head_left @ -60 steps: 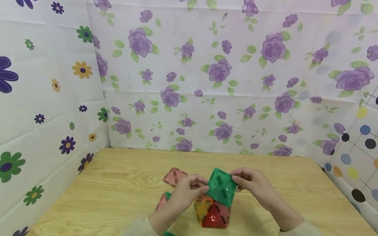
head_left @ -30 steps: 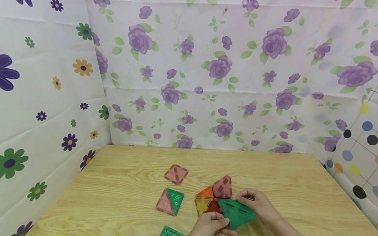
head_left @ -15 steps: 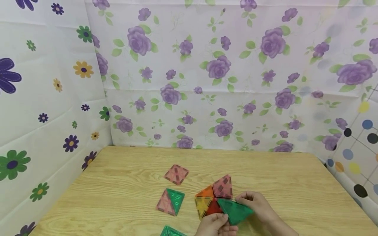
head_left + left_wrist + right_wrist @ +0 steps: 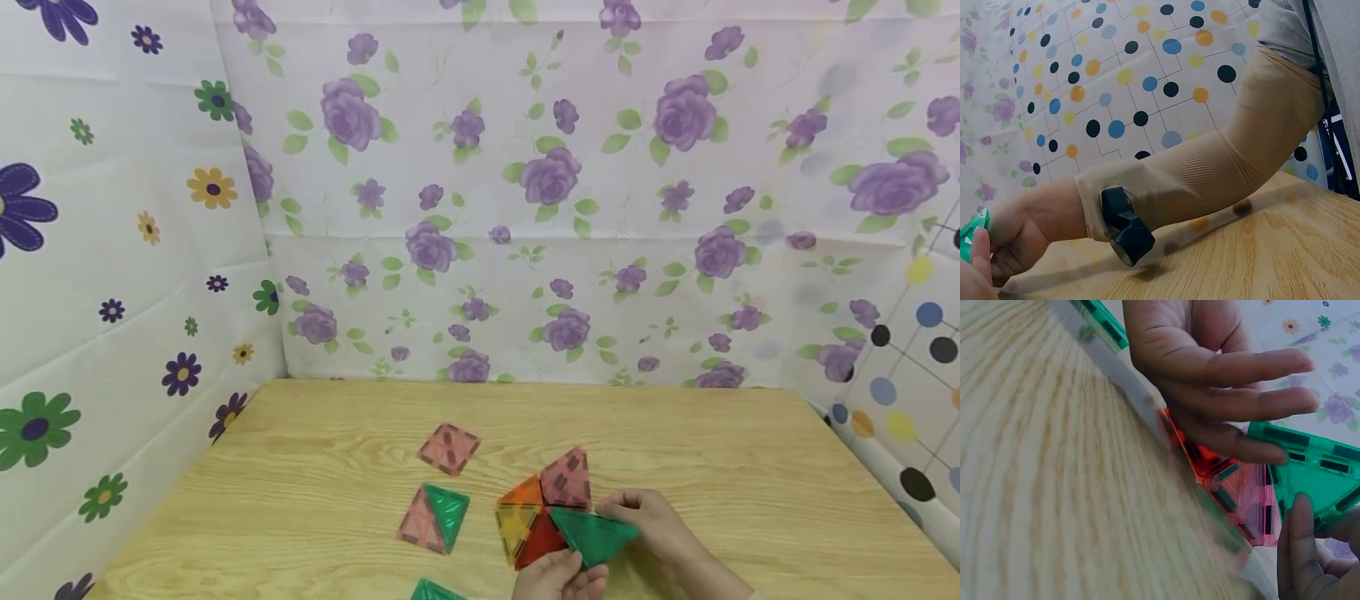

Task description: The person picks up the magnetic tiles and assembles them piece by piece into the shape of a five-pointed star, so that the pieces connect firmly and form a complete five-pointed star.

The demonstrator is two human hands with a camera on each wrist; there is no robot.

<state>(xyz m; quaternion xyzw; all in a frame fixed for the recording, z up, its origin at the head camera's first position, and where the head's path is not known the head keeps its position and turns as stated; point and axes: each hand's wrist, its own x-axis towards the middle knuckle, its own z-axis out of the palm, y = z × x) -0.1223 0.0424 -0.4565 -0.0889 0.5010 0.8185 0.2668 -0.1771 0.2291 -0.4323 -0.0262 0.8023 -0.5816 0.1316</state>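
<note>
A green translucent triangular magnetic tile (image 4: pixel 594 537) is held between both hands at the right front of a cluster of tiles. My left hand (image 4: pixel 558 577) pinches its near corner; in the right wrist view a finger of that left hand (image 4: pixel 1204 375) touches the green tile. My right hand (image 4: pixel 648 529) pinches the tile's far right edge with thumb and fingers. Beside it lie a red tile (image 4: pixel 538 543), partly covered by the left hand, a yellow tile (image 4: pixel 517 529), an orange tile (image 4: pixel 525 492) and a pink tile (image 4: pixel 567 477), edge to edge.
Left of the cluster lie a pink square (image 4: pixel 448 448), a half-pink, half-green square (image 4: pixel 435 518) and a green piece (image 4: pixel 435 591) cut off by the frame. The wooden table (image 4: pixel 315 492) meets a flowered cloth backdrop (image 4: pixel 480 192).
Both hands have brought the green tile from above the cluster toward its right front side, uncovering the pink and orange tiles. In the last half second it has shifted slightly left.
</note>
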